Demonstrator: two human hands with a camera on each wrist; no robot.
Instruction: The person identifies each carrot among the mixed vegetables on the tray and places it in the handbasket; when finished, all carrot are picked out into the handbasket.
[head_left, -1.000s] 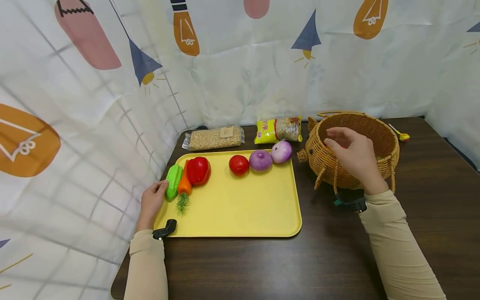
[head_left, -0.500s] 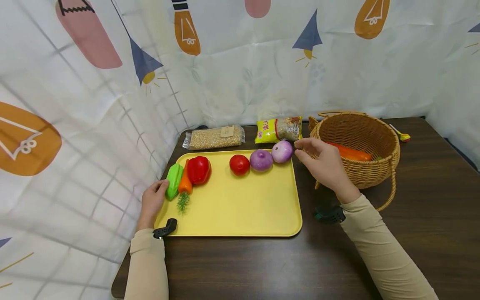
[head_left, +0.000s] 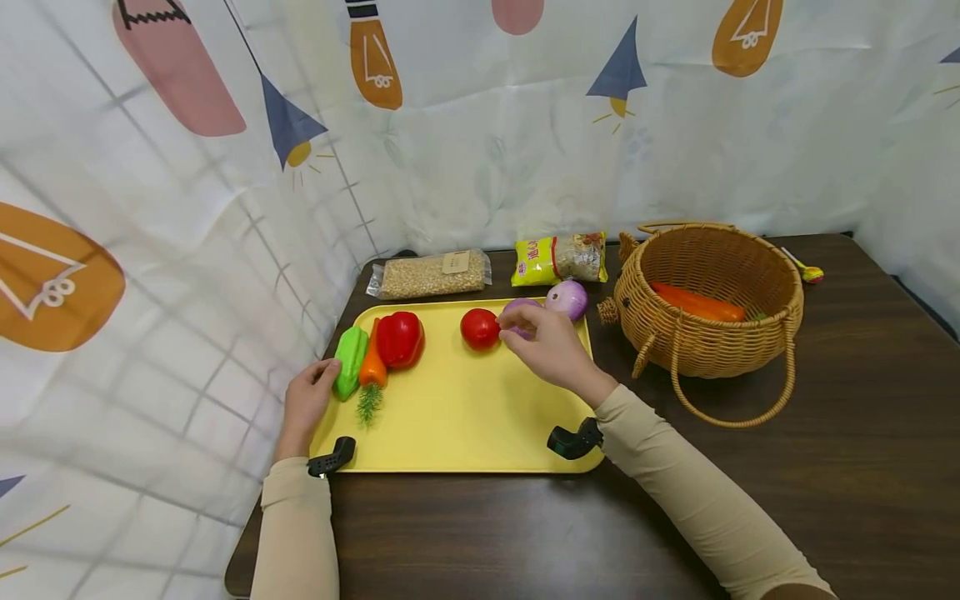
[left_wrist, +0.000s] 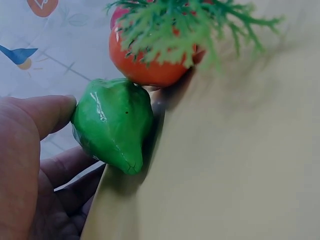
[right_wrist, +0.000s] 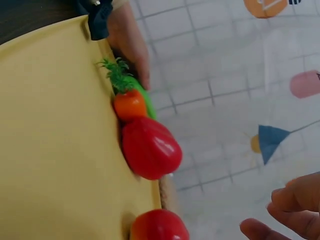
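Observation:
My left hand [head_left: 307,404] rests at the left rim of the yellow tray [head_left: 450,433], thumb against a ridged green toy vegetable [left_wrist: 115,122]; its other fingers are partly hidden. Beside that lie an orange carrot [head_left: 372,367] with a leafy top and a red bell pepper [head_left: 401,339]. Over the tray's back right, my right hand [head_left: 553,350] hovers with loosely bent, parted fingers. It is just right of a tomato [head_left: 479,329] and in front of a purple onion [head_left: 521,332], which it mostly covers. A second, paler onion [head_left: 567,298] sits in the tray corner.
A wicker basket [head_left: 712,350] with a carrot [head_left: 697,303] inside stands right of the tray, its handle hanging toward the front. Behind the tray lie a bag of grains [head_left: 431,277] and a yellow packet [head_left: 558,259]. A small spoon-like item [head_left: 806,268] is behind the basket.
My right hand has moved left from over the basket, past the paler onion, to above the tray near the tomato. My left hand has stayed still at the green vegetable.

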